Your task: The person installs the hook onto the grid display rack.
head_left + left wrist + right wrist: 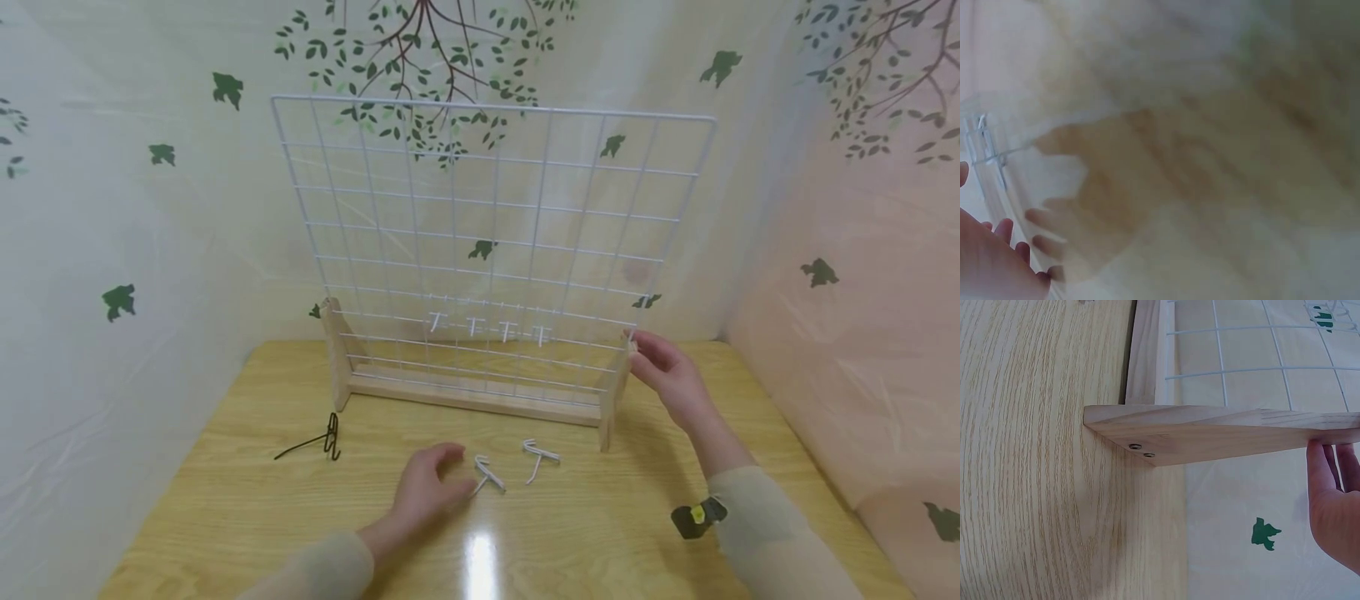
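Observation:
My left hand [427, 483] is low over the table, its thumb and fingers apart, the thumb right at a white wire hook [491, 473]. In the left wrist view the fingers [1004, 230] are loosely spread, with white wire [988, 147] just beyond them. A second white hook [542, 453] lies to the right. My right hand [675, 379] grips the upper end of the right side panel [613, 400] of the wooden stand; in the right wrist view its thumb [1319, 465] lies against the panel's outer face. The stand holds a white wire grid [495, 200] upright, leaning back.
A row of several small white hooks [472, 327] hangs on the grid's lower part. On the table's left lies a black wire hook [330, 437]. The wooden table [240, 500] is backed by a curtain [172, 225] printed with leaves and branches.

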`<state>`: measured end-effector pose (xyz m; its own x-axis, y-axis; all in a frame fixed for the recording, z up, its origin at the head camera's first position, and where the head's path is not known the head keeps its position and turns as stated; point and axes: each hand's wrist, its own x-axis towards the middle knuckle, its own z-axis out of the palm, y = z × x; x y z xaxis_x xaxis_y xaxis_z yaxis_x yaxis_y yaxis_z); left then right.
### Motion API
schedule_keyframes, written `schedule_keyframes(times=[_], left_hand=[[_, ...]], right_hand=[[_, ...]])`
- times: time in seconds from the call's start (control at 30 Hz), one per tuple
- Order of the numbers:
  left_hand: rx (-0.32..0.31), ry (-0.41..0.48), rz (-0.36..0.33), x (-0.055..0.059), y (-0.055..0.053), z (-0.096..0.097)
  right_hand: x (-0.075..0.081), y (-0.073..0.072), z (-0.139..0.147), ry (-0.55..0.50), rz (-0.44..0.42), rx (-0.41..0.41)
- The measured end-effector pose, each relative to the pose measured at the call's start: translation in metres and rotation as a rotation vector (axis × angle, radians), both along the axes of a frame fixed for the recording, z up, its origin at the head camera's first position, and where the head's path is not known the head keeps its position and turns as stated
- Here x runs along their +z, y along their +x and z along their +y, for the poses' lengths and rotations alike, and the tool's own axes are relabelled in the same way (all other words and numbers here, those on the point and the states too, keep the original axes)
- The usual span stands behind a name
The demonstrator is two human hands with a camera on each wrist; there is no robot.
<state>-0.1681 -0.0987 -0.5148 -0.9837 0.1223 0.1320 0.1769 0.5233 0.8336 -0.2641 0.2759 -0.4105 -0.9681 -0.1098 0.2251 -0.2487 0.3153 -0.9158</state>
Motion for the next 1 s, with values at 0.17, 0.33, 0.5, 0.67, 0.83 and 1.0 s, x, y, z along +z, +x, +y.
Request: schedule_keyframes(times=[0.17, 0.33, 0.5, 0.67, 0.83, 1.0], left_hand=[[0.011, -0.052, 0.038, -0.006, 0.003, 0.003], [0.006, -0.093, 0.073, -0.008, 0.006, 0.004], [-0.027, -0.165, 0.083, -0.009, 0.007, 0.004], [-0.06, -0.201, 0.113, -0.011, 0.005, 0.002], [-0.082, -0.19, 0.127, -0.014, 0.003, 0.001], [-0.097, -0.189, 0.136, -0.016, 0.001, -0.001]], right_hand=[[0.002, 0.0, -0.001, -0.009, -0.001, 0.008], [0.002, 0.0, 0.0, -0.017, -0.002, 0.016], [0.0, 0.0, 0.001, -0.006, 0.004, 0.02], [0.0, -0.001, 0.001, -0.017, -0.001, 0.021], [0.001, -0.001, 0.001, -0.024, -0.013, 0.016], [0.002, 0.0, 0.001, -0.04, -0.023, 0.013]])
